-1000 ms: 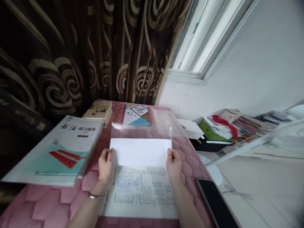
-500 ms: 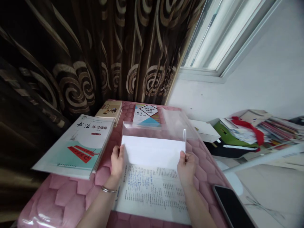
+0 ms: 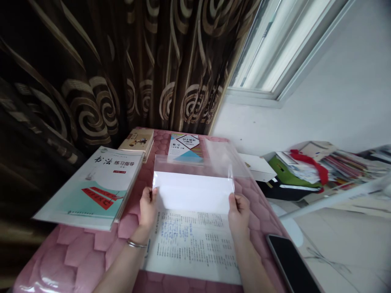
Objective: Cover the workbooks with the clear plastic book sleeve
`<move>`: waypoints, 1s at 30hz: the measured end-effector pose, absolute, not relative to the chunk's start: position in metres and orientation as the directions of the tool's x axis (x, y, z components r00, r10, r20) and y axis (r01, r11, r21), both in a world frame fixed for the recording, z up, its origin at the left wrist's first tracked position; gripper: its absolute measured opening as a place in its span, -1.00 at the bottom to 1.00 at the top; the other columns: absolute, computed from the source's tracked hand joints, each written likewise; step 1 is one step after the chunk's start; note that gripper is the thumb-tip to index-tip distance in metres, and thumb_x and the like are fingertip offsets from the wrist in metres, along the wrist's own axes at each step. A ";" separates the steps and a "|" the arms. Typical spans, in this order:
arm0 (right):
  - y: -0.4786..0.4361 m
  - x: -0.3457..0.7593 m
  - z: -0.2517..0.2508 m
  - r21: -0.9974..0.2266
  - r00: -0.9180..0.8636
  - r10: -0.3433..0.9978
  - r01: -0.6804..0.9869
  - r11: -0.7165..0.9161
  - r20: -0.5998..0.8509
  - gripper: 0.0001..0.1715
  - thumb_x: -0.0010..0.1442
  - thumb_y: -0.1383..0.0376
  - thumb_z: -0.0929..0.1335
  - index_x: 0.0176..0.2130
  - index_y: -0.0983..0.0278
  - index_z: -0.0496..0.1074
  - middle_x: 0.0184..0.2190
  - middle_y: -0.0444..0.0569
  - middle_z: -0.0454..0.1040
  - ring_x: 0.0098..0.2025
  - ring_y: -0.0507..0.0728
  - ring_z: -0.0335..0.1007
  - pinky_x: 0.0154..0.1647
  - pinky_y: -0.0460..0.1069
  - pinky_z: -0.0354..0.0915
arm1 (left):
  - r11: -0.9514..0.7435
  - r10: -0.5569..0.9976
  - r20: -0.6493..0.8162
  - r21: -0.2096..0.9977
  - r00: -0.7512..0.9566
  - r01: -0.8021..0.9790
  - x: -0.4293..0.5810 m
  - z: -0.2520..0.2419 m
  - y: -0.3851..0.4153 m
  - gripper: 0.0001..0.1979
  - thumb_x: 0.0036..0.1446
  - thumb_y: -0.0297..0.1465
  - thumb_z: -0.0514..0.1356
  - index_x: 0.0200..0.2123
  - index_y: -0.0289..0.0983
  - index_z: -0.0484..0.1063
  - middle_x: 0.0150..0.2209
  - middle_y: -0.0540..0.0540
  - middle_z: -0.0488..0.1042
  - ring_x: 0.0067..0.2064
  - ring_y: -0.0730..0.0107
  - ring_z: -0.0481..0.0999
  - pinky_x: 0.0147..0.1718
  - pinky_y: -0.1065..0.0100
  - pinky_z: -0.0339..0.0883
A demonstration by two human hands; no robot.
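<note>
A clear plastic book cover [image 3: 189, 165] lies over an open workbook [image 3: 192, 244] with printed text and blue handwriting. Inside the plastic, the upper part shows a blank white sheet [image 3: 192, 193]. My left hand [image 3: 148, 209] pinches the plastic book cover at its left edge, a silver bracelet [image 3: 136, 243] round the wrist. On the opposite edge my right hand [image 3: 239, 213] has its thumb on top and fingers curled under. Whether the fingers also grip the white sheet, I cannot tell.
Left of the hands lies a stack of calligraphy books [image 3: 91, 187], with smaller books [image 3: 137, 142] behind. A maths workbook [image 3: 185, 147] and loose clear plastic [image 3: 224, 156] sit at the back. A phone [image 3: 293, 262] rests at the right edge of the pink tablecloth [image 3: 76, 252].
The whole view has shifted slightly, moving everything a little left. Both hands keep their hold on the cover's edges; the plastic's upper right corner appears to lie a little differently.
</note>
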State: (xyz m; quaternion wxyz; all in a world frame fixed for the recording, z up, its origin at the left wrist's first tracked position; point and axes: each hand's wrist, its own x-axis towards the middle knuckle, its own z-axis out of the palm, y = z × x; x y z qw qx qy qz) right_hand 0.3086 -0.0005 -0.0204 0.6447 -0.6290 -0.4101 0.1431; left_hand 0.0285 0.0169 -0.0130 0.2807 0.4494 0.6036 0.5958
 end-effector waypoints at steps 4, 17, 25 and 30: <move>0.006 0.307 -0.028 -0.923 0.621 0.712 0.370 0.103 0.328 -0.42 0.07 -0.22 0.28 -0.40 0.24 0.31 -0.50 -0.09 0.38 -0.42 0.10 0.23 -0.35 0.00 0.17 | -0.114 0.871 0.204 0.969 -0.447 0.220 0.027 -0.015 0.017 -0.65 0.08 -0.05 0.13 -0.50 -0.19 0.20 -0.57 0.07 0.28 -0.50 0.43 0.28 -0.48 0.39 0.16; -0.003 0.329 -0.008 -0.987 0.385 0.918 0.158 0.034 0.093 -0.51 -0.07 -0.13 0.42 -0.48 0.23 0.39 -0.58 -0.16 0.34 -0.50 0.09 0.20 -0.51 -0.04 0.13 | -0.073 0.868 0.221 0.942 -0.445 0.326 0.026 -0.019 0.022 -0.68 0.11 -0.05 0.06 -0.45 -0.18 0.19 -0.57 0.05 0.32 -0.51 0.39 0.30 -0.51 0.36 0.19; 0.003 0.308 -0.009 -0.959 0.554 0.827 0.274 -0.068 0.100 -0.36 -0.14 -0.30 0.35 -0.56 0.19 0.25 -0.69 -0.23 0.15 -0.58 0.05 0.07 -0.58 -0.03 0.05 | -0.091 0.864 0.215 0.956 -0.455 0.279 0.025 -0.019 0.021 -0.63 0.11 0.00 0.08 -0.44 -0.19 0.23 -0.54 0.04 0.32 -0.46 0.37 0.31 -0.46 0.35 0.21; 0.003 0.305 -0.013 -0.991 0.579 0.810 0.134 0.020 0.094 -0.38 -0.13 -0.25 0.39 -0.45 0.22 0.30 -0.62 -0.21 0.26 -0.55 0.04 0.13 -0.56 -0.05 0.11 | -0.152 0.875 0.214 0.973 -0.435 0.172 0.023 -0.015 0.021 -0.63 0.06 -0.01 0.15 -0.47 -0.20 0.24 -0.52 0.05 0.30 -0.43 0.40 0.30 -0.41 0.37 0.23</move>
